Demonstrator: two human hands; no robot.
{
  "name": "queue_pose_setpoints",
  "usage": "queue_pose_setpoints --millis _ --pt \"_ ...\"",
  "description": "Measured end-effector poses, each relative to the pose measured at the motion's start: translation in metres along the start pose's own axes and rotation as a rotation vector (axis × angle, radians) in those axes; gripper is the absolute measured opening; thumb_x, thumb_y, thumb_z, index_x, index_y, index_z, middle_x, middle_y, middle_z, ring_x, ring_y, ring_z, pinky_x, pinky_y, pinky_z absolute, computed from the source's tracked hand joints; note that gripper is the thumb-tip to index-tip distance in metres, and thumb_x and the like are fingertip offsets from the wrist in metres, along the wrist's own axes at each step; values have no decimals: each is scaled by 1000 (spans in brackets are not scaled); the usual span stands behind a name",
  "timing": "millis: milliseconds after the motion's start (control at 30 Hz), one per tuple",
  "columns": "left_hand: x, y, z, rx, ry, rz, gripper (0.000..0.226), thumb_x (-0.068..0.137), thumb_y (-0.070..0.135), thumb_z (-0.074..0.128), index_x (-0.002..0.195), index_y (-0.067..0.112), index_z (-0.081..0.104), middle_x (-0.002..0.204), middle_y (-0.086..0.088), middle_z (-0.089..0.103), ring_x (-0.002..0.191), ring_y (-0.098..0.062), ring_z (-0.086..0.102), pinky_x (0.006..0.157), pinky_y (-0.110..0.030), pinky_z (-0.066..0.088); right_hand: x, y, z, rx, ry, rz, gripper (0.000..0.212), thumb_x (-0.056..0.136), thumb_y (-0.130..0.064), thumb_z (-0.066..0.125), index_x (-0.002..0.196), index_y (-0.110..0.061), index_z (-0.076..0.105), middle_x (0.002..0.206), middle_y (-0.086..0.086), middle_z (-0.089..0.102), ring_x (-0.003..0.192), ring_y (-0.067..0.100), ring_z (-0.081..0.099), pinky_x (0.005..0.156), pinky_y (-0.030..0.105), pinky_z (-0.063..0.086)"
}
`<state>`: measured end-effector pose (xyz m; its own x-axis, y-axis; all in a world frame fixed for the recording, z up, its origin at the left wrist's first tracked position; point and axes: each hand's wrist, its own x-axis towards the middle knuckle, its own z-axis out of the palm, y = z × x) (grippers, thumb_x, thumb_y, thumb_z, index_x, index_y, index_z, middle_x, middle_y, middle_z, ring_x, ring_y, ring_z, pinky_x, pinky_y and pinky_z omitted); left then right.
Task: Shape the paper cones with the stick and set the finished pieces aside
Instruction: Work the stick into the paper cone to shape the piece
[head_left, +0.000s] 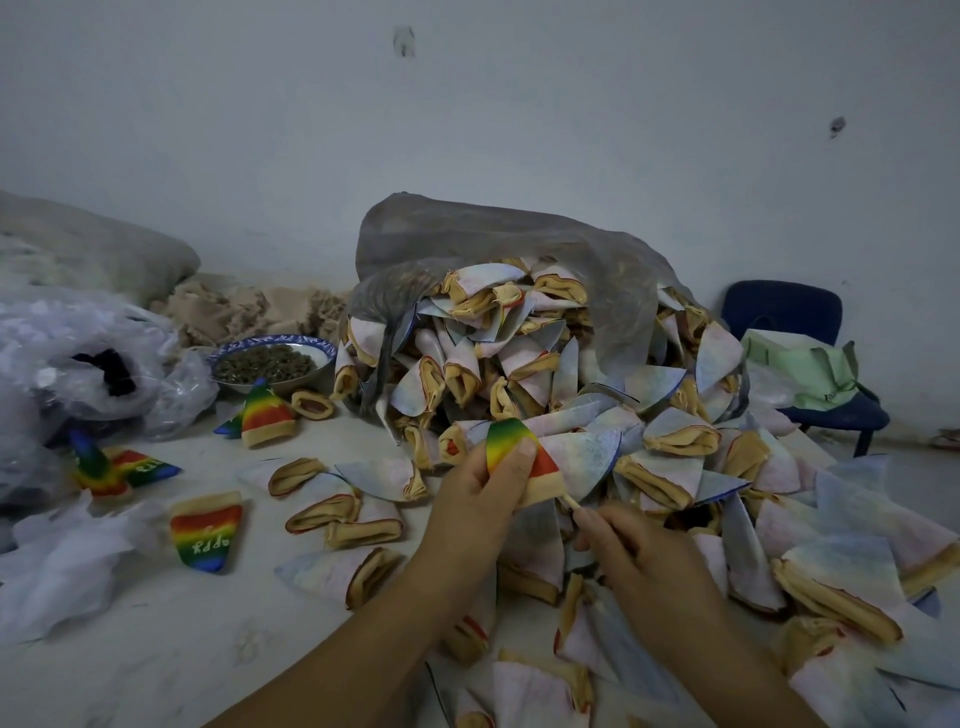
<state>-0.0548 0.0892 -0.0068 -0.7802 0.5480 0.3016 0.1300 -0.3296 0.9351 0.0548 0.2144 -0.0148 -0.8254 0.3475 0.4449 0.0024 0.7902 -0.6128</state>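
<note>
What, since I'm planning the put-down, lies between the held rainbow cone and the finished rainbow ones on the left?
Pale unshaped cones lie flat on the table between the held cone and the finished rainbow cones; nothing tall.

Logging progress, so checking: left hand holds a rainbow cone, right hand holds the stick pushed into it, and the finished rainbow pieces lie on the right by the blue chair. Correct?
Not quite. The head view shows the finished rainbow pieces on the left, near the bowl, not by the blue chair. The left hand holds the rainbow cone; the right hand holds the stick pushed into it.
</note>
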Motion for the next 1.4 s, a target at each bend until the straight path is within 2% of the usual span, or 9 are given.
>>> queue_pose_setpoints --millis 67,333,533,767,867,1033,1200,1267,1400 --pt "0 -3 3 45 13 12 36 88 52 54 105 26 71 83 13 73 78 0 67 66 -13 50 0 -2 3 42 8 15 25 81 -56 33 69 -43 51 79 -32 60 75 -7 57 62 8 40" --pt "1 -8 2 276 81 88 38 94 62 41 82 36 65 74 14 65 70 -2 60 63 -18 47 0 -1 7 110 16 50 34 80 -60 33 72 -37 57 84 -23 63 77 -3 58 65 14 43" --pt "2 -12 -4 229 142 50 47 85 64 36 92 28 66 85 13 70 81 4 63 72 -11 49 2 3 4 57 18 63 25 85 -51 38 69 -40 54 81 -29 61 75 -6 57 61 10 40" --pt "3 -12 -1 233 57 32 44 83 61 43 88 26 69 89 0 70 85 -4 63 75 -15 49 0 -1 6 95 59 73 38 74 -66 28 68 -38 53 79 -23 61 71 -2 56 60 13 40" --pt "0 -6 1 208 -2 35 32 86 55 45 88 38 72 94 15 73 90 3 65 76 -8 46 -1 -3 6 149 73 78 35 77 -63 31 67 -38 53 75 -22 61 66 -1 56 58 11 40" --pt "0 -4 3 190 -63 46 40 87 52 43 103 29 71 101 15 74 99 4 64 81 -5 44 -2 -4 9 268 50 97 39 78 -59 36 70 -28 59 74 -8 61 66 7 55 58 20 42" --pt "2 -5 3 211 -52 46 37 86 56 44 97 32 70 95 20 72 93 5 64 80 -8 46 -3 -4 9 298 18 116 37 80 -56 39 70 -27 60 75 -3 60 63 9 54 61 27 45" --pt "2 -7 0 204 -71 11 38 89 61 44 97 35 71 101 15 73 99 1 64 87 -14 49 -3 -5 9 293 17 115 37 79 -57 39 70 -28 60 75 -2 61 63 9 55 61 29 46" --pt "2 -1 -5 105 -47 -79 38 80 78 39 91 58 69 98 24 72 96 7 65 77 -11 51 -1 -1 8 213 -23 122 37 76 -62 38 72 -32 61 77 -6 64 70 7 60 68 35 51"
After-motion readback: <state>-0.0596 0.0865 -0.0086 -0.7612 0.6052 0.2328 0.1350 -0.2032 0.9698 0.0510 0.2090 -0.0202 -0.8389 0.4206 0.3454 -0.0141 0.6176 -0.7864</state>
